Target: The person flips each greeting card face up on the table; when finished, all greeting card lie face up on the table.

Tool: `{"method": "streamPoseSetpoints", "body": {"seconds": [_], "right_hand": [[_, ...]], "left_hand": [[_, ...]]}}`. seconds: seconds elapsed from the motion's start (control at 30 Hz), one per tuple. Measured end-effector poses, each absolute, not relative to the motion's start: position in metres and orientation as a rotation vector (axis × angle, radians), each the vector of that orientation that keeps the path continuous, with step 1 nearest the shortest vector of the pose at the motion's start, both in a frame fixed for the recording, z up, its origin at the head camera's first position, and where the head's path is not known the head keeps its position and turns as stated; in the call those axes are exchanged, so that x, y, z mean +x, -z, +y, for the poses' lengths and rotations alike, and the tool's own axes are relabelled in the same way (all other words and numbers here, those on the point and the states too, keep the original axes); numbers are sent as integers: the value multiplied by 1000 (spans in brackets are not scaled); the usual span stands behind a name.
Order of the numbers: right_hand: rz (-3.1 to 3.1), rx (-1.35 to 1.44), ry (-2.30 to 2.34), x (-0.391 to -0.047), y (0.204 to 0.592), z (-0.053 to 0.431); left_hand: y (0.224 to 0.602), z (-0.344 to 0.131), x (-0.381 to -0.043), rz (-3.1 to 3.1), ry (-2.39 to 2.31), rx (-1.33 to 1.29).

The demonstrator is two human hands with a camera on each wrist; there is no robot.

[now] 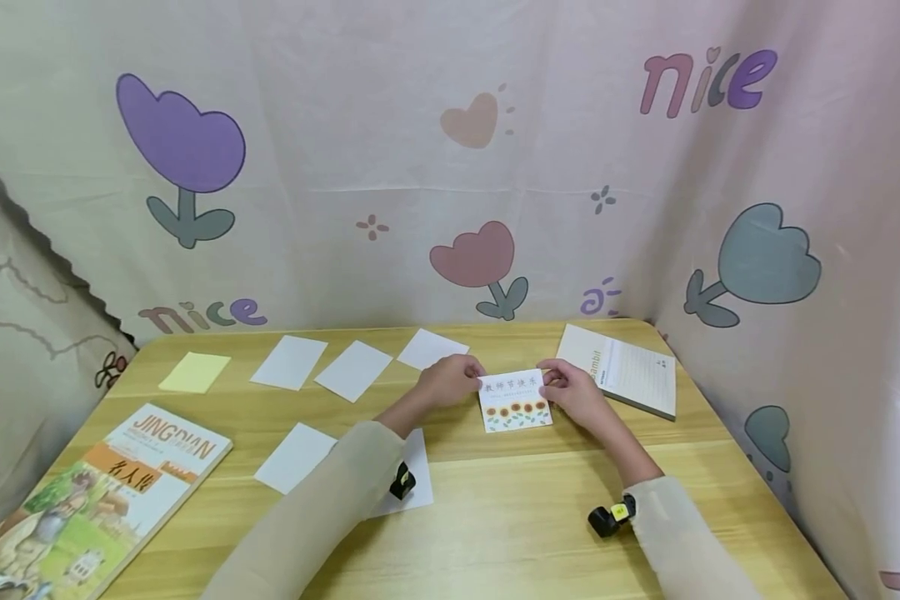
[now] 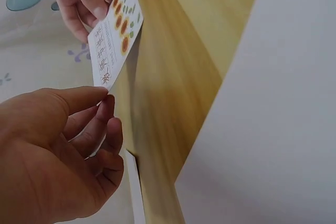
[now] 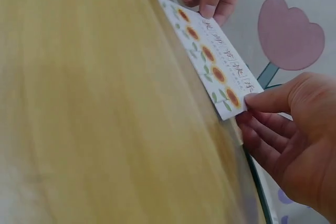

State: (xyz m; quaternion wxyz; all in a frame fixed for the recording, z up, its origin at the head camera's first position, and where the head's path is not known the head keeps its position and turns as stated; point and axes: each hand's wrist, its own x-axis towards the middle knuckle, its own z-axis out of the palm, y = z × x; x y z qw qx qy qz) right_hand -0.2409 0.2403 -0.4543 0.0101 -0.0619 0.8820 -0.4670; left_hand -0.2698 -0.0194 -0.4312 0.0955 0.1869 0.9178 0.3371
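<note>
A small white card (image 1: pixel 516 401) with handwritten characters and a row of sunflowers is held up above the wooden table. My left hand (image 1: pixel 452 380) pinches its upper left corner between thumb and fingertips. At the opposite upper corner, my right hand (image 1: pixel 572 389) pinches it the same way. In the left wrist view the card (image 2: pixel 116 35) is stretched between both hands, its printed face showing. From the right wrist, the sunflowers on the card (image 3: pixel 207 53) run along its lower edge.
White paper sheets lie at the back, like this one (image 1: pixel 354 371), and under my left forearm, like this one (image 1: pixel 296 457). A yellow note pad (image 1: pixel 195 372) sits back left, a magazine-like book (image 1: pixel 112 500) front left. Behind my right hand lies a pale notebook (image 1: pixel 630 367). A printed curtain (image 1: pixel 330 125) hangs behind the table.
</note>
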Motion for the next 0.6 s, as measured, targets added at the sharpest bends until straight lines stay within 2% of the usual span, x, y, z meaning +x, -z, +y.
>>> {"method": "streamPoseSetpoints", "body": {"seconds": [0.6], "right_hand": [[2940, -303, 1135, -247, 461, 234]], "left_hand": [[443, -11, -283, 2774, -834, 434]]}}
